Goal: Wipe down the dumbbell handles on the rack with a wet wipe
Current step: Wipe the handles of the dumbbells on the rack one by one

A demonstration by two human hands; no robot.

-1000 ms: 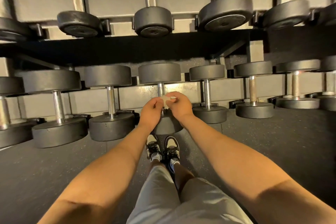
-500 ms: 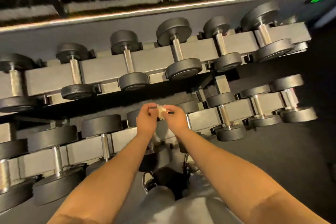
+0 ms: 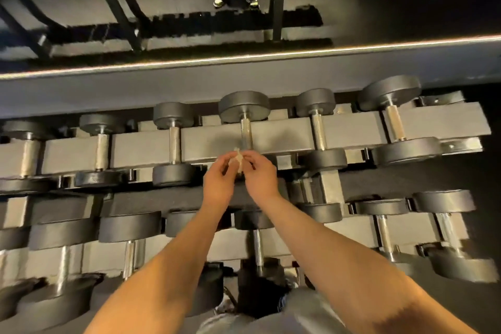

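Both hands have risen from the lower tier of the rack (image 3: 206,141) to its upper one, bringing the wet wipe (image 3: 238,161) along. The wipe now sits just below the middle upper dumbbell handle (image 3: 246,131), seemingly not yet on it. The left hand (image 3: 218,184) and right hand (image 3: 261,177) each pinch the bunched wipe with curled fingertips, wrists close, forearms stretched forward. It would be best to spread the wipe, wrap it round that handle, then stroke its full length.

A single head-worn camera looks forward and down, squarely facing the dumbbell rack (image 3: 352,130). It sits near. The rack's two tiers span the frame's width.
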